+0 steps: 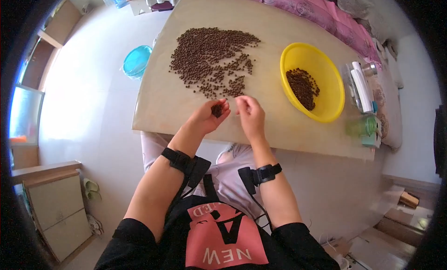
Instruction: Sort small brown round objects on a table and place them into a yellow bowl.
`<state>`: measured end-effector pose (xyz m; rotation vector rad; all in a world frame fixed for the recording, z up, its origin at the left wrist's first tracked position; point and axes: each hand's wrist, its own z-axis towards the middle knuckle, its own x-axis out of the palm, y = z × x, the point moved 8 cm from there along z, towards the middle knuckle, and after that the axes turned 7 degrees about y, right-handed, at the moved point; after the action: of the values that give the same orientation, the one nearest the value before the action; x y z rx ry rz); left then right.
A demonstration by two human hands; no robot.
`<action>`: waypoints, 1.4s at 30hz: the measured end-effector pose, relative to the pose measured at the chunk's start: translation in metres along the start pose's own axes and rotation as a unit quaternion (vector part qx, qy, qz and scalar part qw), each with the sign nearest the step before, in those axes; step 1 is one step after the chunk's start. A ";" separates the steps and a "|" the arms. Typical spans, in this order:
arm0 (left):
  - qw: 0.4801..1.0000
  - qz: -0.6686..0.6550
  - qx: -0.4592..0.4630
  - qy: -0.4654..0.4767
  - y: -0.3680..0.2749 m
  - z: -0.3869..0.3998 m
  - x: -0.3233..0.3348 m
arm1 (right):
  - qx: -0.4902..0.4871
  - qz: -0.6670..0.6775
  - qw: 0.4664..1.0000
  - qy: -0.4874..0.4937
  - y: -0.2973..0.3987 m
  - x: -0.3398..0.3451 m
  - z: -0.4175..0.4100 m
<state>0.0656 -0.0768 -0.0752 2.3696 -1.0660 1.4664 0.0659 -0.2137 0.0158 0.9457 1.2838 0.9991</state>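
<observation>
My left hand point(204, 119) is cupped palm up near the front edge of the table point(160, 111), holding a small heap of dark brown round seeds or beads point(217, 111). Close to its right, my right hand point(252, 114) has its fingers curled, the tips beside the near edge of a spread of the same small brown balls point(206, 48). Whether anything is pinched in those fingertips is too small to tell. A yellow plastic basket point(328, 77) stands on the table to the right. More dark brown balls point(302, 88) lie gathered on its left side.
At the table's right edge are a white roll point(361, 90), a metal-topped container point(369, 69) and a green transparent jar point(361, 126). A turquoise bin point(137, 62) stands on the floor at left. Pink patterned fabric point(307, 9) runs along the far side.
</observation>
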 end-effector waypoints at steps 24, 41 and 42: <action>0.948 0.215 0.111 0.207 0.079 0.081 0.266 | 0.082 -0.099 0.991 -0.030 -0.071 -0.065 -0.040; 0.372 0.864 0.324 -0.102 -0.019 -0.051 0.063 | 0.022 -0.154 0.987 0.033 -0.043 -0.017 0.005; 0.345 0.875 0.308 -0.141 -0.024 -0.048 0.056 | -0.006 -0.186 0.982 0.029 -0.037 -0.015 0.012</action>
<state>0.0617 -0.0633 0.0014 0.3582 -4.4057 1.5396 0.0794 -0.2394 -0.0143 0.6376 1.4365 0.7438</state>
